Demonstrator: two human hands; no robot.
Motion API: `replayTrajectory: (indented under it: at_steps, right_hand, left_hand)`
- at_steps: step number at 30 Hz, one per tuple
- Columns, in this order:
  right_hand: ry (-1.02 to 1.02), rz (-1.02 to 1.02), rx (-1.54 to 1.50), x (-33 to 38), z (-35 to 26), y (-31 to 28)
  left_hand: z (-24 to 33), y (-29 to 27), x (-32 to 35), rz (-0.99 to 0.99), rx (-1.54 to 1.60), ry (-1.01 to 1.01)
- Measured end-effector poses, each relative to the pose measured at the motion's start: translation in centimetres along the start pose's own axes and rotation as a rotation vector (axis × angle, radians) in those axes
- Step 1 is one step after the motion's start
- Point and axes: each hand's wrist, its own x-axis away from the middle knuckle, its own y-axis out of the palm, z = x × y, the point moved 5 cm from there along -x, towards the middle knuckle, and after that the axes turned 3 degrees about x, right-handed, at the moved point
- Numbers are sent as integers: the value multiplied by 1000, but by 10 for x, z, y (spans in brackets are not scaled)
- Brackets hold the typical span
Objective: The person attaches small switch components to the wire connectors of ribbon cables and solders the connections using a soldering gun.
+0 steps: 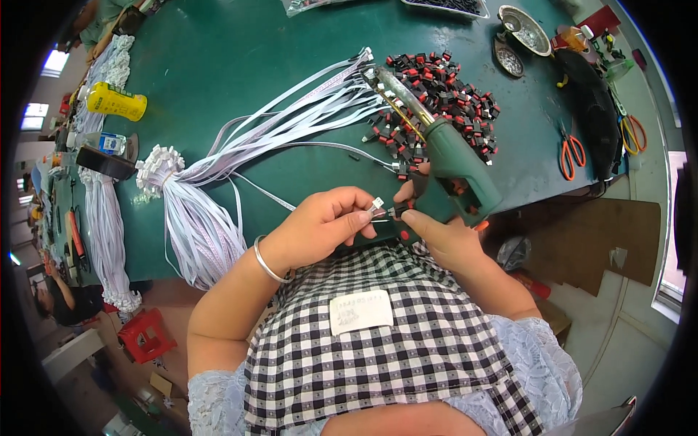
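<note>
My left hand is closed, pinching the end of a white flat cable with a small white connector plug. Thin bare wire ends show just beyond its fingertips. Close beside it, my right hand pinches a small black connector between thumb and finger. A green soldering gun lies over the right fingers, its long tip pointing away to the far left; how those fingers hold its handle is partly hidden. Beyond it is a heap of black-and-red connectors. White flat cables fan out toward that heap.
A tied cable bundle hangs over the near edge. At left stand a yellow bottle and a dark box. Orange-handled pliers, a metal dish and a black pouch lie right. Another person's hand is far left.
</note>
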Motion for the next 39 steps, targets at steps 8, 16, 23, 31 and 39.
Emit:
replayTrajectory:
  at_steps: [8,16,23,31,39]
  right_hand:
    - [-16,13,17,7,-6,6]
    - [-158,-157,408,10,-16,9]
    - [11,66,-71,9,2,1]
    - [-22,49,-124,10,0,5]
    - [8,166,-119,12,-6,3]
  left_hand:
    - [-5,0,3,-54,124,16]
    - [5,-3,4,-39,151,104]
    - [10,2,5,-8,208,33]
    - [6,-3,5,-90,107,75]
    - [0,-5,-9,-229,228,41]
